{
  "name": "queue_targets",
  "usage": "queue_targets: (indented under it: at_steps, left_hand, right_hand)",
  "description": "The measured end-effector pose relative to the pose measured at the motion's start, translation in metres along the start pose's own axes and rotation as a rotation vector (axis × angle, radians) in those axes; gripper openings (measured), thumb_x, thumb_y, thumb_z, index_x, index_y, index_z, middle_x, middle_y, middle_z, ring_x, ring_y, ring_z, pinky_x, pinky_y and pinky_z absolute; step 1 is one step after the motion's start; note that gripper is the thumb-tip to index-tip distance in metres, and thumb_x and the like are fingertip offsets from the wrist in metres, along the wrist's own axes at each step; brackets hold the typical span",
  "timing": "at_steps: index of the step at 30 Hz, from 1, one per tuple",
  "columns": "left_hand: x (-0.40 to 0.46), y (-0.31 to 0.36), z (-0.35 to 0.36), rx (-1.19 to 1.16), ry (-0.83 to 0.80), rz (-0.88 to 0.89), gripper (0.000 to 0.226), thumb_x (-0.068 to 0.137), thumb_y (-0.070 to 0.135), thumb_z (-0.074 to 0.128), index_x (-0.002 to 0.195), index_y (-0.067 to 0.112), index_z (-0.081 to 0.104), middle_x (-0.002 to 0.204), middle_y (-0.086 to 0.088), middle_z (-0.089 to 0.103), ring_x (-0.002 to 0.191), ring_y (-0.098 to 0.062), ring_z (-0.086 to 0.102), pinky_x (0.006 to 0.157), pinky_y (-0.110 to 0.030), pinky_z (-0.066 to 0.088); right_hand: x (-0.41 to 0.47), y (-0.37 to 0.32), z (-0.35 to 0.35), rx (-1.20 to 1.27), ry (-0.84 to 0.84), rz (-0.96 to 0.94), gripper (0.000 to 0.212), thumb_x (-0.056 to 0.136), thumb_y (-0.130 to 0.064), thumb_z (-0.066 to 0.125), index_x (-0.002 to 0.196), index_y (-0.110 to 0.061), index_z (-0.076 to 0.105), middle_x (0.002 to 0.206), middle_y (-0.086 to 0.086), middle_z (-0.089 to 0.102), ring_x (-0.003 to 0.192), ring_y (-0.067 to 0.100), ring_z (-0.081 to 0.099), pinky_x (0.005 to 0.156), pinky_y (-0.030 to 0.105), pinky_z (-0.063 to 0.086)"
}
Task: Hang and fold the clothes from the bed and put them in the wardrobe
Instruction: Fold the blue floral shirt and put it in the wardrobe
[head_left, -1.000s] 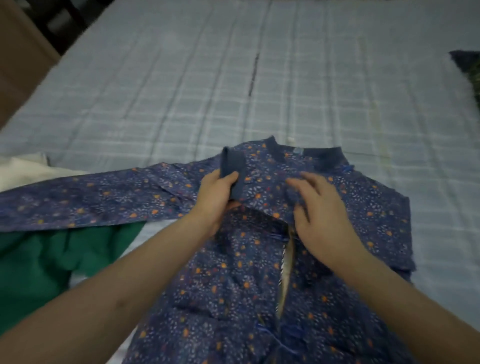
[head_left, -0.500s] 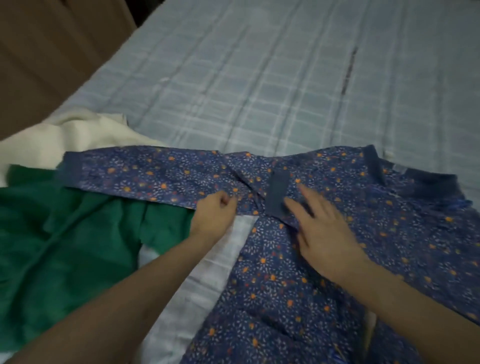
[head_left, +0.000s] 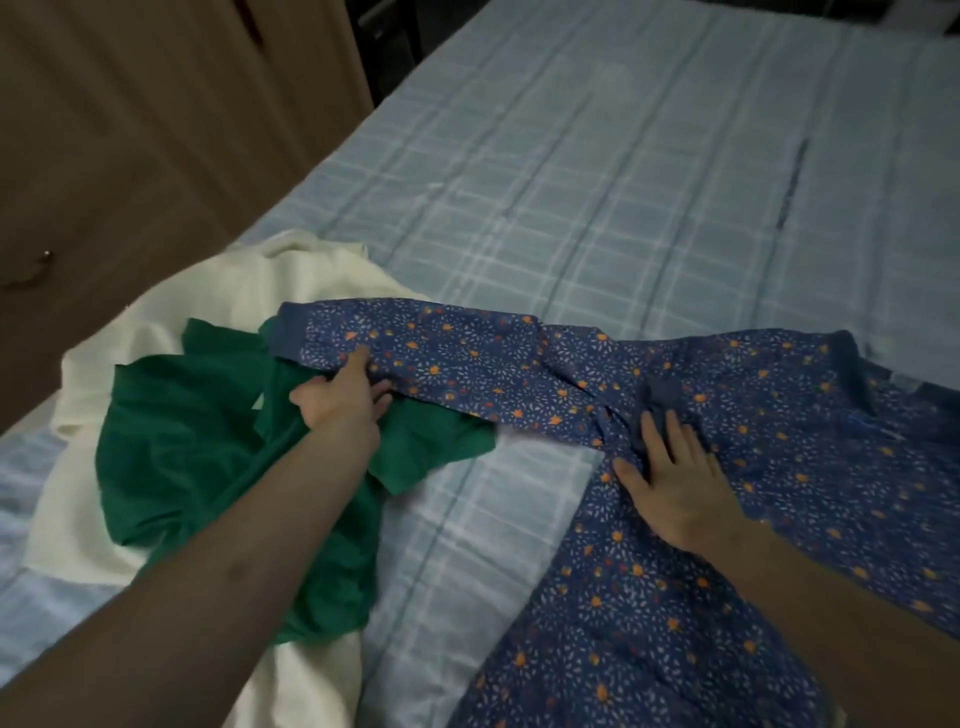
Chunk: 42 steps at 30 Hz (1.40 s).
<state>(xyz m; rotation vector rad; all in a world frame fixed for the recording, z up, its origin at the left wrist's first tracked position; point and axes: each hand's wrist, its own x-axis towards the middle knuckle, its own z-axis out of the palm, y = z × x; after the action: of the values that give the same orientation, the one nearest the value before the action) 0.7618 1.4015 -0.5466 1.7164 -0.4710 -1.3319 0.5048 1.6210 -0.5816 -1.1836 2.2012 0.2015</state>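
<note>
A blue flower-print shirt lies spread on the bed, its long left sleeve stretched out to the left. My left hand grips the sleeve near its plain blue cuff, the thumb on top of the cloth. My right hand presses flat with spread fingers on the shirt where the sleeve meets the body. A green garment lies crumpled under the sleeve's end, on top of a cream garment.
The bed has a light blue checked sheet. A brown wooden wardrobe with a small knob stands along the bed's left side. A dark gap lies beyond the wardrobe at the top.
My left hand has slid out along the sleeve toward the cuff. My right hand stays pressed on the shirt. The view has swung left, bringing the wardrobe into sight.
</note>
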Motion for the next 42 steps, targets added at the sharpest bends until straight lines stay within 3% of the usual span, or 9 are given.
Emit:
queue_targets:
  at_steps: [3,6,11,16,23,31,36,39,42]
  left_hand:
    - [-0.014,0.009,0.005,0.219,0.035,0.36,0.033,0.08,0.011,0.072,0.111,0.004,0.062,0.089,-0.006,0.068,0.074,-0.023,0.068,0.065,-0.031,0.056]
    - [-0.062,0.006,0.017,0.497,-0.24,0.995,0.035,0.079,0.009,0.063,0.113,0.015,0.059,0.091,-0.002,0.065,0.08,-0.019,0.061,0.079,-0.03,0.05]
    - [-0.151,-0.031,0.045,0.75,-0.848,1.575,0.039,0.081,0.013,0.055,0.119,0.025,0.053,0.099,-0.006,0.057,0.091,-0.028,0.053,0.077,-0.041,0.041]
    - [-0.183,-0.083,0.066,0.813,-0.876,1.572,0.062,0.073,0.011,0.074,0.125,0.019,0.042,0.127,-0.005,0.043,0.111,-0.03,0.047,0.092,-0.043,0.039]
    - [-0.17,-0.137,0.102,1.35,-0.805,1.546,0.098,0.059,0.01,0.077,0.145,0.024,0.033,0.156,-0.009,0.024,0.14,-0.033,0.028,0.116,-0.052,0.014]
    - [-0.168,-0.172,0.137,1.643,-1.304,1.685,0.104,0.057,0.005,0.081,0.15,0.023,0.037,0.157,-0.011,0.03,0.145,-0.028,0.025,0.115,-0.049,0.023]
    - [-0.168,-0.162,0.136,1.573,-1.549,1.632,0.097,0.065,0.038,0.054,0.156,0.027,0.02,0.165,0.005,0.006,0.152,-0.015,0.0,0.12,-0.041,-0.006]
    - [-0.184,-0.163,0.141,1.408,-1.396,1.651,0.071,0.088,0.044,0.044,0.155,0.031,0.025,0.165,0.004,0.007,0.152,-0.019,0.001,0.12,-0.047,-0.008]
    - [-0.182,-0.185,0.152,1.523,-1.215,1.535,0.057,0.099,0.056,0.017,0.155,0.042,0.011,0.165,0.009,-0.002,0.152,-0.019,-0.005,0.119,-0.052,-0.01]
  right_hand:
    - [-0.003,-0.003,-0.013,-0.015,-0.013,0.003,0.081,0.091,-0.071,0.016,0.152,-0.027,-0.016,0.16,0.003,-0.02,0.148,0.025,-0.011,0.121,0.045,-0.001]
    - [-0.019,-0.03,-0.041,0.288,0.274,-0.185,0.077,0.092,-0.065,0.03,0.153,-0.019,0.021,0.16,0.006,0.016,0.146,0.022,0.016,0.119,0.04,0.018]
    - [-0.059,-0.065,-0.106,1.117,0.547,-0.322,0.047,0.074,-0.061,0.067,0.098,-0.022,0.07,0.092,-0.004,0.073,0.087,0.011,0.068,0.076,0.035,0.055]
    - [-0.064,0.008,-0.127,1.177,0.681,0.014,0.038,0.065,-0.043,0.063,0.078,-0.008,0.062,0.072,0.017,0.067,0.077,0.039,0.067,0.065,0.061,0.053]
    - [-0.132,0.169,-0.096,1.37,0.871,0.276,0.009,0.075,-0.023,0.069,0.073,-0.016,0.063,0.073,0.008,0.065,0.072,0.021,0.059,0.065,0.046,0.051]
    - [-0.146,0.29,-0.006,1.092,0.603,0.742,0.019,0.08,-0.01,0.073,0.095,-0.011,0.061,0.081,0.017,0.069,0.081,0.036,0.067,0.078,0.051,0.054]
    - [-0.141,0.283,0.004,0.443,0.789,0.471,0.051,0.079,0.001,0.056,0.13,-0.001,0.046,0.12,0.023,0.05,0.108,0.041,0.048,0.088,0.047,0.044]
    - [-0.123,0.271,0.009,0.183,0.695,0.124,0.051,0.093,-0.028,0.042,0.142,-0.012,0.041,0.143,0.015,0.04,0.128,0.032,0.039,0.107,0.049,0.034]
    - [-0.102,0.289,0.029,0.05,0.451,0.133,0.061,0.097,-0.058,0.012,0.154,-0.035,0.014,0.162,-0.003,0.009,0.148,0.016,0.01,0.118,0.051,0.007]
